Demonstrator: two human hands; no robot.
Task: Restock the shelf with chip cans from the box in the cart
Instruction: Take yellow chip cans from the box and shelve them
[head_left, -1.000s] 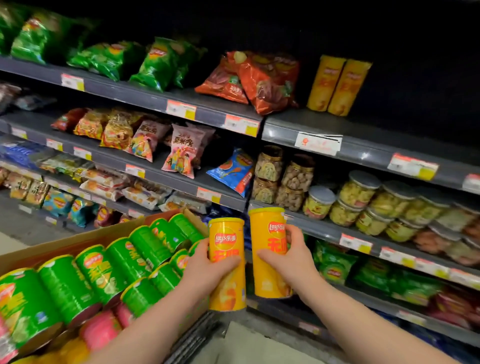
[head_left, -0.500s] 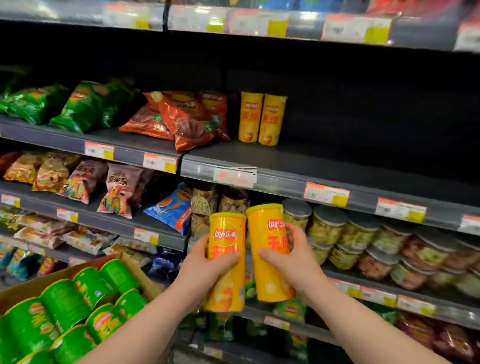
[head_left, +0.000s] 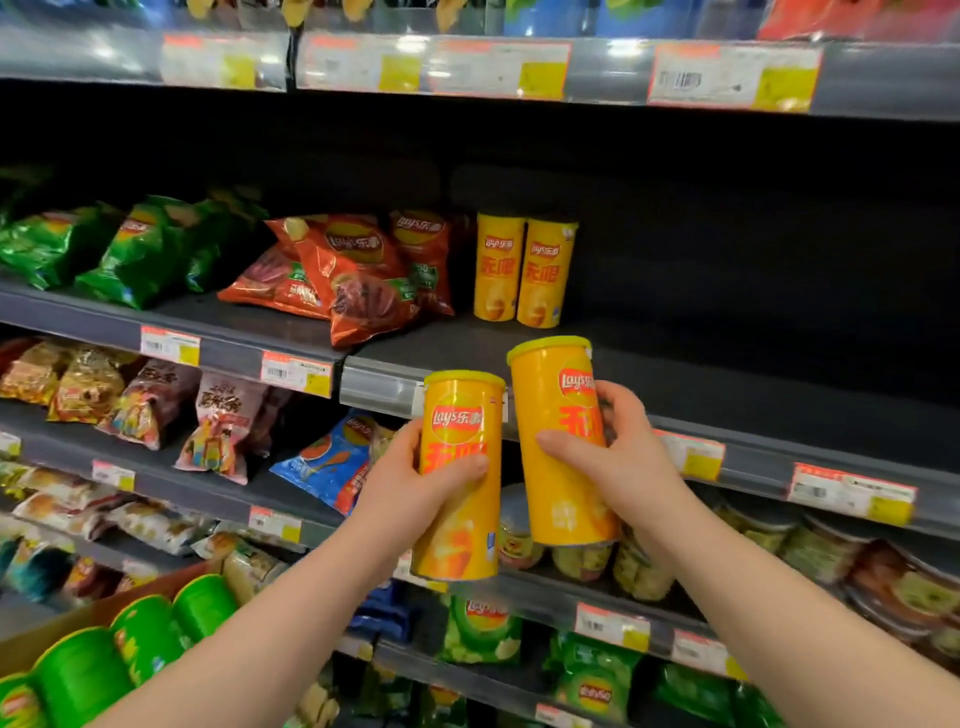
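Observation:
My left hand (head_left: 415, 483) grips one yellow chip can (head_left: 460, 499), held upright in front of the shelves. My right hand (head_left: 618, 462) grips a second yellow chip can (head_left: 558, 447), slightly higher and tilted a little left. Both cans hang just below the front edge of a dark shelf (head_left: 727, 395). On that shelf stand two more yellow cans (head_left: 524, 270) side by side, with bare shelf to their right. At the lower left, the cardboard box (head_left: 78, 618) holds several green chip cans (head_left: 145, 634) lying on their sides.
Red chip bags (head_left: 358, 270) and green chip bags (head_left: 130, 249) lie left of the shelved cans. Snack bags fill the lower shelves at left, jars (head_left: 810, 545) the shelf below the hands. Another shelf edge with price tags (head_left: 727, 73) runs overhead.
Both hands have lifted their yellow cans up toward the dark shelf, the right can rising higher. The view has tilted upward, and the box has slid toward the lower left corner.

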